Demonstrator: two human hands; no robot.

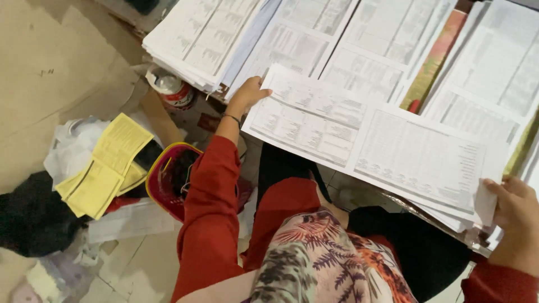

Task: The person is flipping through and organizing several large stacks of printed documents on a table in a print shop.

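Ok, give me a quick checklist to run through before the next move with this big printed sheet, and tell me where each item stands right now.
1. Left hand on the sheet's far left corner: ok, fingers rest on the edge.
2. Right hand gripping the right end: ok, fingers curl over that edge.
3. Large printed sheet flat, uncreased: ok, apart from a small fold by the right hand.
4. Only one sheet lifted: cannot tell, more sheets lie directly beneath.
5. Stacks of printed sheets behind lie tidy: ok, though they overlap.
6. Floor on the left free of clutter: not ok, yellow leaflets and a red basket lie there.
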